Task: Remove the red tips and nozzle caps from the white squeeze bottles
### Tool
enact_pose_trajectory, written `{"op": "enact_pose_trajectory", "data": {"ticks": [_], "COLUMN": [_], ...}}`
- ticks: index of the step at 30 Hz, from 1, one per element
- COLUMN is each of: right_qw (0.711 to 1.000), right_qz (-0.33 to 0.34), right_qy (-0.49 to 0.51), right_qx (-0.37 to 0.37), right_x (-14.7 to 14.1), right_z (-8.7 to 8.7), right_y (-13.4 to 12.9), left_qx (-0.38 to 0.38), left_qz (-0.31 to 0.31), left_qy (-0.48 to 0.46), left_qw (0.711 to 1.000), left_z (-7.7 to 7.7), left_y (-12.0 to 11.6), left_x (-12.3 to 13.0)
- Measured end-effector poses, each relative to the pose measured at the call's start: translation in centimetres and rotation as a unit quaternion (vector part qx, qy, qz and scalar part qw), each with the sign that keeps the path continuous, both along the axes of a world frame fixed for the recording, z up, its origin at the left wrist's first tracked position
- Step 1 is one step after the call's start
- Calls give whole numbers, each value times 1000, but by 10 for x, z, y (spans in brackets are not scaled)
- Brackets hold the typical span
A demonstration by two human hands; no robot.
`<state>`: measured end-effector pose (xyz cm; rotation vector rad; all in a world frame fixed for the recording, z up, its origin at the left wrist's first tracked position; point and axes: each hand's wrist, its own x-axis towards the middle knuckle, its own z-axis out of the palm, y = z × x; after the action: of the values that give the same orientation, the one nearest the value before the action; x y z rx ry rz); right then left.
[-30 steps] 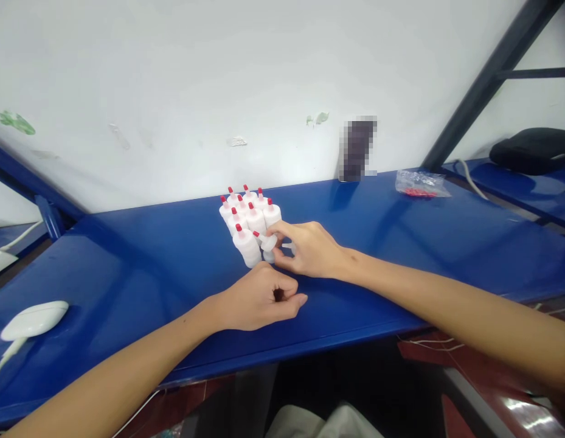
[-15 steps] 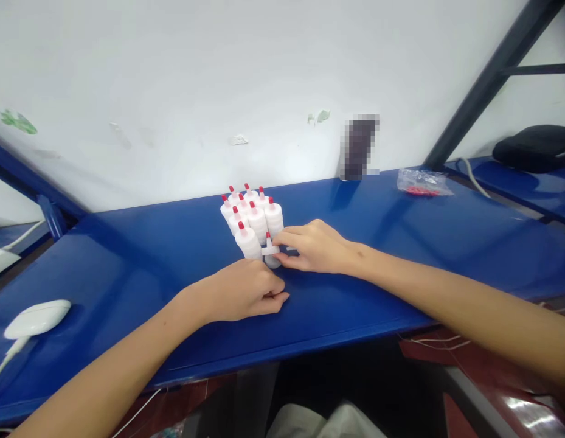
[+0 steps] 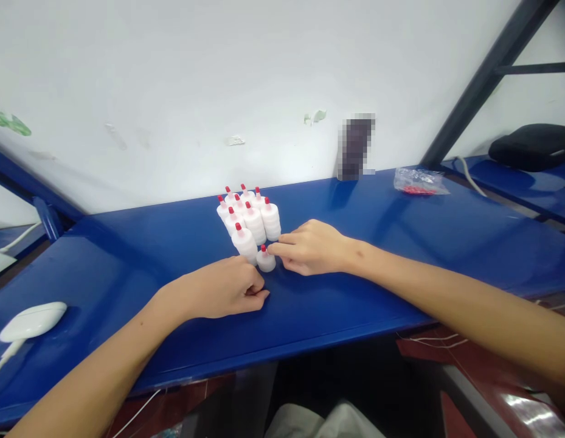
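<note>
A short white nozzle-tipped bottle (image 3: 266, 261) with a red tip stands upright at the front of the group. My right hand (image 3: 312, 248) is on its right, with the index finger stretched out to the red tip, at or touching it; the fingers hold nothing visible. Behind stand several taller white ribbed bottles (image 3: 255, 226) with red-tipped nozzles, packed closely together. My left hand (image 3: 232, 285) lies closed on the blue table (image 3: 337, 304), left of and nearer than the short bottle. Its thumb presses against the curled fingers, and the inside of the fist is hidden.
A clear plastic bag (image 3: 421, 182) with red pieces lies at the back right. A pixelated dark object (image 3: 356, 149) leans on the wall. At the left sits a white device (image 3: 33, 321) with a cable. A black bag (image 3: 533, 147) is farther right.
The nozzle piece pinched in my right hand now sits lower, on the short bottle. My right fingers have let go and straightened. My left hand has shifted slightly left.
</note>
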<state>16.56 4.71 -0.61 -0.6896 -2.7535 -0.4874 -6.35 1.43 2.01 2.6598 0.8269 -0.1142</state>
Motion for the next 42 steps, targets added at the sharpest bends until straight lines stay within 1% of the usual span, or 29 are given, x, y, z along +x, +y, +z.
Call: {"op": "enact_pose_trajectory", "data": {"ticks": [2, 4, 7, 11, 13, 15, 16, 17, 18, 19, 20, 21, 22, 23, 24, 25, 27, 30, 32, 35, 39, 42], "right_qw": [1000, 999, 994, 989, 984, 975, 967, 953, 929, 890, 836, 773, 711, 662, 630, 613, 605, 612, 616, 613, 612, 610], "right_qz": [4, 26, 51, 18, 16, 34, 46, 60, 74, 88, 102, 115, 126, 135, 143, 149, 152, 150, 155, 173, 188, 194], "right_qy": [13, 26, 41, 78, 107, 145, 169, 198, 231, 261, 283, 293, 292, 285, 277, 273, 274, 265, 260, 259, 270, 284], "right_qx": [-13, -34, -87, -128, -143, -166, -186, -222, -281, -363, -458, -551, -627, -680, -711, -726, -732, -729, -727, -726, -719, -714], "right_x": [-1, -2, -4, -1, 1, 3, 3, 3, 2, 0, -2, -5, -7, -9, -10, -11, -12, -11, -10, -10, -12, -13], "right_z": [1, 1, 1, 0, -1, 0, 0, 2, 3, 5, 7, 8, 9, 10, 10, 10, 10, 10, 11, 11, 8, 5], "right_y": [-3, -6, -7, 0, 3, 4, 3, 1, -1, -4, -7, -9, -11, -12, -13, -13, -13, -15, -16, -18, -19, -19], "left_qx": [2, 7, 22, 45, 42, 54, 79, 121, 174, 231, 283, 324, 353, 372, 384, 395, 413, 440, 465, 489, 464, 450], "left_qz": [-2, -10, -12, 12, 17, 7, -7, -25, -43, -58, -65, -65, -60, -52, -46, -42, -41, -37, -29, -19, -16, 2], "left_qy": [-8, -25, -43, -73, -114, -183, -224, -264, -299, -328, -349, -364, -375, -384, -389, -390, -378, -350, -342, -339, -329, -327], "left_qw": [1000, 1000, 999, 996, 992, 982, 971, 957, 937, 914, 891, 871, 855, 844, 836, 831, 828, 826, 816, 804, 822, 831], "left_z": [-1, -3, -9, -17, -22, -27, -29, -30, -32, -32, -32, -32, -32, -31, -31, -31, -30, -31, -32, -32, -31, -31], "left_y": [2, 4, 6, 8, 7, 4, 3, 1, -1, -2, -2, -2, -2, -1, 0, 1, 2, 2, 0, -3, -5, -6], "left_x": [-2, -1, 1, 4, 6, 10, 12, 14, 16, 18, 20, 21, 22, 22, 23, 23, 22, 21, 21, 23, 25, 26]}}
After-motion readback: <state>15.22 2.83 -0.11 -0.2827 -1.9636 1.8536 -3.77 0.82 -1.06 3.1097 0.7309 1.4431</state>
